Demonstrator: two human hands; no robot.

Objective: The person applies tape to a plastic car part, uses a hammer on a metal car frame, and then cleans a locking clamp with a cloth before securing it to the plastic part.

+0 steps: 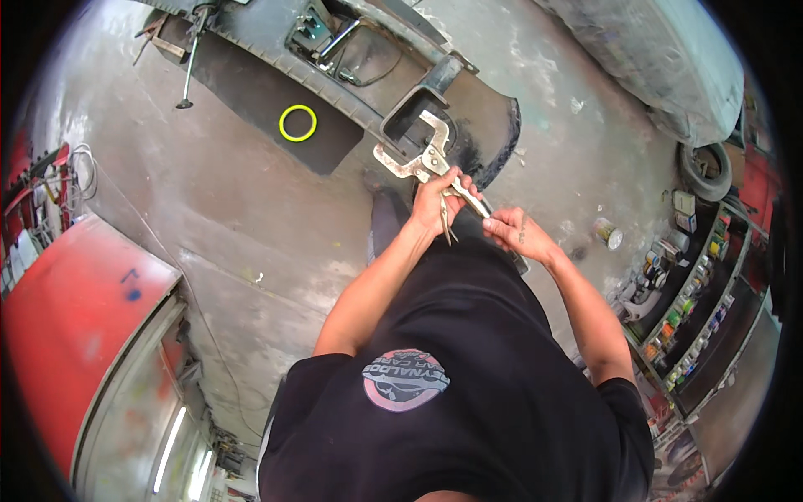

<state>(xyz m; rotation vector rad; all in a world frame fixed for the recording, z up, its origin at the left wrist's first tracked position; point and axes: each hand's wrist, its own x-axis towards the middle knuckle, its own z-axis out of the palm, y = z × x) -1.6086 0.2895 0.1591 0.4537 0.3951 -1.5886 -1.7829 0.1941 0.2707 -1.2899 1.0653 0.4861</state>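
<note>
Locking C-clamp pliers (pixel 432 161) with worn metal jaws are held out in front of my body. My left hand (pixel 437 205) wraps round the handles just below the jaws. At the handle's end, my right hand (pixel 512 230) is closed, thumb and fingers pinching the tip. The spread jaws overlap the open end of a dark metal frame rail (pixel 400 125) in the picture; whether they touch it I cannot tell. A black curved panel (pixel 493 125) sits just beyond the rail's end.
On a dark flat sheet (pixel 251 100) lies a yellow-green ring (pixel 282 124). A red panel (pixel 84 309) stands at left. To the right are a can (pixel 613 238), a tyre (pixel 721 177), a rack (pixel 718 335) of small coloured items and a covered bulky shape (pixel 661 67). A cable (pixel 201 314) crosses the floor.
</note>
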